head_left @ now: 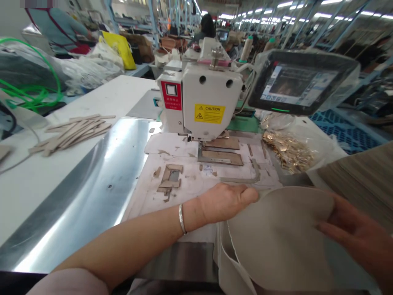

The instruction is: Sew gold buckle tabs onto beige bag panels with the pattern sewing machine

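A large beige leather piece [282, 233] with a rounded edge hangs between my two hands at the front right of the machine table. My left hand [229, 200], a silver bangle on its wrist, is closed on the piece's upper left edge. At the upper right edge, my right hand [353, 229] pinches the same piece between thumb and fingers, slightly blurred. Folded layers of similar material show below my left hand. Just beyond stands a white industrial sewing machine [211, 98], its head over a pale template plate [190, 164] with brown strips on it.
On the left white table [18, 205] lies a pile of beige strips [76, 133]. A curved metal sheet [92, 184] borders the plate. At right are a control screen [301, 82], a plastic bag of gold metal parts [288, 151] and a blue crate [350, 133]. People sit farther back.
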Available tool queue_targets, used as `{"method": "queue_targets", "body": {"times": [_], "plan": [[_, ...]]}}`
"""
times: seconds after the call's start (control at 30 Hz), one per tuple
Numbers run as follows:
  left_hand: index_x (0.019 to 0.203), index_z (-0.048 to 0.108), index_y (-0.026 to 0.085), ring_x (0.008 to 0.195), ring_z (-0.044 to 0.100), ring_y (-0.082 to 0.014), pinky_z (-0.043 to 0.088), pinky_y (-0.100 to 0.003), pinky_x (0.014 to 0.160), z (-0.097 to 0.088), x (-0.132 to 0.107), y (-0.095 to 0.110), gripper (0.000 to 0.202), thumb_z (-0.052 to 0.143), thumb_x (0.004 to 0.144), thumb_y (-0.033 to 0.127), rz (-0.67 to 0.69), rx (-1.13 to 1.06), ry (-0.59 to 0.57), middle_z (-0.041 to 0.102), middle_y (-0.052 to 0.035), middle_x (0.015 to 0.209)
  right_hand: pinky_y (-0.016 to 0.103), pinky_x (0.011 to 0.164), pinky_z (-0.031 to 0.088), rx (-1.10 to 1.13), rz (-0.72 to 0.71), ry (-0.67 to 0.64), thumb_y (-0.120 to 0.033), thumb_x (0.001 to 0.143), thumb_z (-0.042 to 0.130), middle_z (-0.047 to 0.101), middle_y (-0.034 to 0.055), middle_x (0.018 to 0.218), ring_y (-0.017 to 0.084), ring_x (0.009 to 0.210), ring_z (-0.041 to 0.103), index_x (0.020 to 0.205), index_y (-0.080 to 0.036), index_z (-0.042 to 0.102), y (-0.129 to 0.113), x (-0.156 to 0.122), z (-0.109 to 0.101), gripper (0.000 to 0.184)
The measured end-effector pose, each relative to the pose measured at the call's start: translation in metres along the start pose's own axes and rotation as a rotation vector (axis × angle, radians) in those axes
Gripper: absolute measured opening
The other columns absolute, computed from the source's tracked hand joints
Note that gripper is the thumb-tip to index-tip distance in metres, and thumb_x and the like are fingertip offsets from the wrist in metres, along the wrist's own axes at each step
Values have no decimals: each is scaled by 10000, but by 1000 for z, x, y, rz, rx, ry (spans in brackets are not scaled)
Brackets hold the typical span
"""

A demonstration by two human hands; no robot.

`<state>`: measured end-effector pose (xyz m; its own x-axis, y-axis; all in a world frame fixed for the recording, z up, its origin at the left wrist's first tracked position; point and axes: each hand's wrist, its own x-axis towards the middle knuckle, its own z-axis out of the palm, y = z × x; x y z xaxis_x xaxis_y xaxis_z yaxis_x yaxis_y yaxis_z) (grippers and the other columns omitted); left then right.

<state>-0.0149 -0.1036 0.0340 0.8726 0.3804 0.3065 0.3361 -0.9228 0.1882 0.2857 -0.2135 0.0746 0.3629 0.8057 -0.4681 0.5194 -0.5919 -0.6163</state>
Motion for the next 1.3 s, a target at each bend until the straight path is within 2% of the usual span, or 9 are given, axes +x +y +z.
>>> {"method": "queue_targets", "body": {"times": [0.13, 0.2, 0.27, 0.4, 0.53, 0.63, 0.83, 1.0, 1.3], "plan": [[1179, 440, 135, 681, 695, -209, 527, -288, 578, 3, 2, 5, 254, 472, 1008, 320, -307, -159, -34, 680, -39, 814, 455, 694, 621, 188, 244, -36, -606, 684, 637, 733, 93, 812, 344, 774, 721, 1034, -414, 564, -18, -1, 40, 406], [1328, 373, 64, 860, 710, -257, 560, -336, 711, 3, -2, 10, 588, 585, 950, 461, -242, -244, 0, 704, -128, 979, 454, 687, 622, 202, 315, 110, -597, 696, 621, 730, 110, 775, 349, 751, 722, 1001, -391, 584, -31, -1, 33, 370], [1452, 301, 39, 1076, 653, -293, 525, -375, 899, 3, -9, 15, 842, 667, 880, 536, -30, -252, 43, 650, -207, 1202, 433, 687, 619, 202, 331, 268, -577, 704, 637, 746, 135, 863, 343, 776, 726, 982, -373, 601, -44, 5, 16, 347], [1347, 565, 200, 1218, 555, -307, 423, -424, 1044, 3, -23, 18, 580, 596, 911, 581, 195, -180, 7, 556, -148, 1400, 378, 604, 590, 229, 250, 327, -483, 773, 671, 737, 167, 1040, 309, 777, 729, 1011, -330, 611, -60, 40, -13, 289], [1285, 615, 125, 1289, 522, -252, 359, -353, 1151, -3, -25, 10, 544, 521, 966, 556, 226, -209, 11, 586, -135, 1390, 331, 542, 545, 180, 222, 251, -350, 865, 646, 736, 190, 981, 256, 649, 698, 1122, -235, 625, -75, 89, -16, 282], [1293, 587, 52, 1326, 518, -233, 338, -352, 1195, -9, -26, 1, 482, 448, 1028, 430, 63, -179, 54, 623, -164, 1344, 293, 540, 514, 153, 128, 159, -283, 912, 616, 734, 167, 955, 196, 570, 651, 1151, -186, 617, -90, 118, -2, 258], [1342, 549, 81, 1341, 526, -205, 351, -346, 1204, -9, -46, -17, 403, 347, 1048, 270, -232, -87, 29, 588, -132, 1406, 245, 575, 480, 95, -86, -48, -247, 935, 599, 715, 132, 929, 157, 597, 619, 1098, -126, 609, -122, 151, 52, 203], [1355, 543, 55, 1349, 518, -248, 361, -379, 1196, 1, -64, -25, 416, 406, 1011, 245, -302, 48, 27, 556, -147, 1440, 245, 553, 461, 83, -119, -83, -249, 937, 594, 676, 76, 771, 161, 565, 602, 1145, -124, 597, -145, 157, 81, 242], [1288, 579, 26, 1277, 566, -264, 409, -381, 1146, 6, -67, -24, 394, 464, 983, 247, -321, 208, 88, 605, -176, 1361, 273, 519, 471, -75, -233, -4, -281, 872, 610, 663, 65, 700, 195, 566, 608, 1046, -144, 627, -147, 168, 97, 223]]}}
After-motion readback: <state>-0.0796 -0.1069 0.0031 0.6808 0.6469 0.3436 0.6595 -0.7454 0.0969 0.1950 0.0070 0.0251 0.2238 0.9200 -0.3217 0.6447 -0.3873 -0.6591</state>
